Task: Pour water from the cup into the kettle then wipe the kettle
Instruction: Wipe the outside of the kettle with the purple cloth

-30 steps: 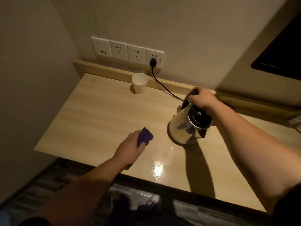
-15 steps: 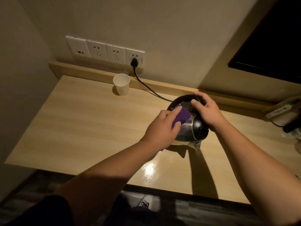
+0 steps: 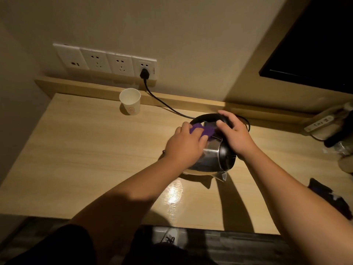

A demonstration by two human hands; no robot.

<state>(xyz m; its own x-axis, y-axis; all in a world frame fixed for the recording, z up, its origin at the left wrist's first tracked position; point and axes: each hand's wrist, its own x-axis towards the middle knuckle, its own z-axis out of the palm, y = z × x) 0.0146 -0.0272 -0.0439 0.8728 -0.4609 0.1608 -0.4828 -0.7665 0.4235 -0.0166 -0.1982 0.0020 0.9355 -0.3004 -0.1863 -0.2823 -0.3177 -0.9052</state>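
Both forearms reach over the wooden desk [image 3: 80,150]. The right hand [image 3: 236,133] is wrapped around the black handle of the tilted steel kettle [image 3: 212,155], while the left hand [image 3: 184,146] presses a purple cloth [image 3: 264,131] against its upper side (fingers curled over it). The paper cup [image 3: 130,101] stands well apart by the wall.

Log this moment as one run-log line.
phase: wiping | left hand: purple cloth on kettle | right hand: gripping handle | paper cup: upright by wall
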